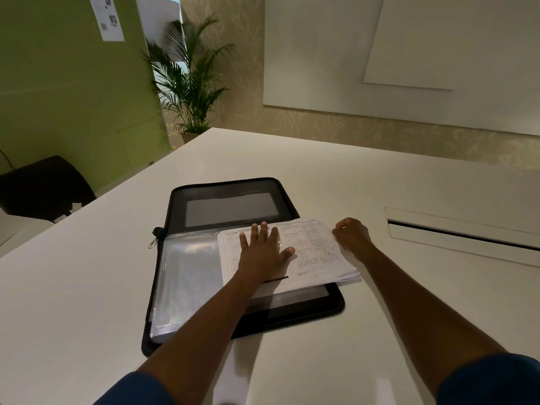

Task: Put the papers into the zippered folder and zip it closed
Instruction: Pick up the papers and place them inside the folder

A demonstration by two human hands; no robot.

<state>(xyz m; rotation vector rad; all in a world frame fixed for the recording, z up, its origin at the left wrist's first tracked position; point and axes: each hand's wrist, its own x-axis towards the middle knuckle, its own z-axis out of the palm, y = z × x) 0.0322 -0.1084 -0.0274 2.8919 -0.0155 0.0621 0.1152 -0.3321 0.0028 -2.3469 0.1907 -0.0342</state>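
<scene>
A black zippered folder point(204, 200) lies spread open on the white table, its far half showing a grey panel and its near half a clear plastic sleeve point(187, 276). A stack of printed papers point(318, 252) rests on the near half, with its right side hanging past the folder's right edge. My left hand point(263, 252) lies flat on the papers with fingers spread. My right hand point(352, 235) is curled at the stack's right edge, touching it. The zipper pull point(153, 242) sits at the folder's left side by the fold.
The white table point(321, 171) has a cable slot cover point(461, 232) at the right. A dark chair point(43, 185) stands beyond the left table edge, and a potted palm point(190, 83) stands past the far corner.
</scene>
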